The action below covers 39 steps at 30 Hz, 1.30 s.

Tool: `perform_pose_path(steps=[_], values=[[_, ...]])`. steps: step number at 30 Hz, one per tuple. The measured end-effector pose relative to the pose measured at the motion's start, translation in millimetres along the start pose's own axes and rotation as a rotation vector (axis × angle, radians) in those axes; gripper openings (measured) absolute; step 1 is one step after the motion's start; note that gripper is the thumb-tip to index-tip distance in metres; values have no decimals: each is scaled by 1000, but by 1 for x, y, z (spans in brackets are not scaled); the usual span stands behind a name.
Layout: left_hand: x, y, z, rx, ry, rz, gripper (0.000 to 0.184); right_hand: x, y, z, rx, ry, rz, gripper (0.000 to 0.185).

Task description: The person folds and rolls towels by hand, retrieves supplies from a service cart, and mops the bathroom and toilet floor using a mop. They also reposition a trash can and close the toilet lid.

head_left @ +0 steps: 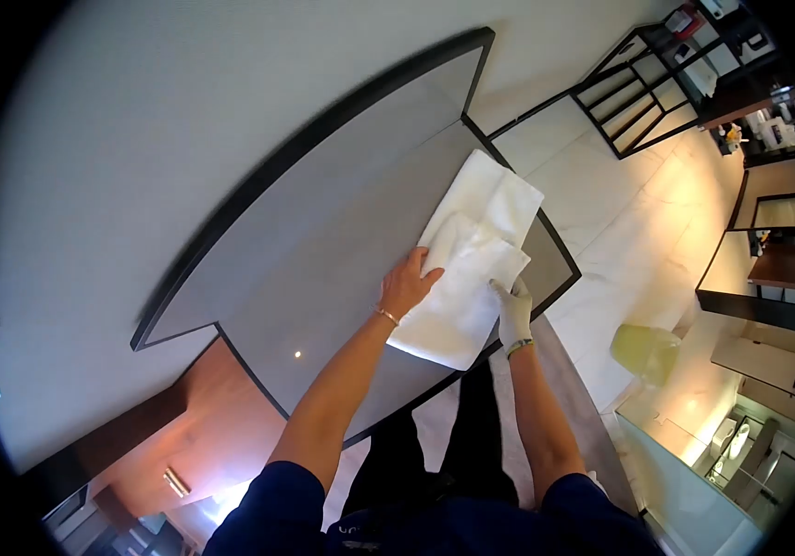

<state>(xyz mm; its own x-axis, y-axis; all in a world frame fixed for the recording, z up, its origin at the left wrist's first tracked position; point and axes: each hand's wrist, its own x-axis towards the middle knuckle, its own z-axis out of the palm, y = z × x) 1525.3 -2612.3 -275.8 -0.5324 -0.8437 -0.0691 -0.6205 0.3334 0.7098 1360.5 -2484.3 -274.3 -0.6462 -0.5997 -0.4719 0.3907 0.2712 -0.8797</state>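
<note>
White folded cloth of rectangular shape and soft textile, the reference for all places below: spread at a slant over the right end of a smooth grey tabletop with a black border, its lower corner at the near edge and its upper right corner across the black border; a second layer lies on its middle, creased towards the far end. Left hand, bare, with a thin pale bracelet at the wrist: on the left edge of the cloth, thumb and forefinger parted, the other fingers mostly hidden; cannot tell whether it grips. Right hand, in what looks like a white glove, with a narrow patterned wristband: at the right edge of the cloth, thumb over the border of the fabric, remaining fingers largely out of sight; cannot tell whether they are closed on it. Dark blue short sleeves and black trousers: on the near side of the cloth. Pale wall: left of the cloth, past the tabletop. Orange-brown panel with a short metallic handle: left of the cloth and nearer the person. Pale veined floor: right of the cloth. Translucent yellow-green container: on that floor, well apart from the cloth. Black barred metal frame: beyond the cloth, to the right.
</note>
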Motion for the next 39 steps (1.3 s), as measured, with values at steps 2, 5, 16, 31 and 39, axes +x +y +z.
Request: perform_pose_path(steps=[2,5,16,31,39], values=[[18,3,-9,-84,-286,-231,39,2,-18,9,6,-6,-47,27],[22,10,-21,-246,-172,-222,37,-4,-33,13,-190,-29,-201,29],[25,-12,-18,242,65,429,50,-66,-5,-1,-1053,70,-574,71],[-75,-57,-19,-269,-989,172,57,-110,-3,-23,-805,-602,-660,26],[-60,-45,-32,-610,-276,-589,57,-20,28,4,-551,-43,-41,27]])
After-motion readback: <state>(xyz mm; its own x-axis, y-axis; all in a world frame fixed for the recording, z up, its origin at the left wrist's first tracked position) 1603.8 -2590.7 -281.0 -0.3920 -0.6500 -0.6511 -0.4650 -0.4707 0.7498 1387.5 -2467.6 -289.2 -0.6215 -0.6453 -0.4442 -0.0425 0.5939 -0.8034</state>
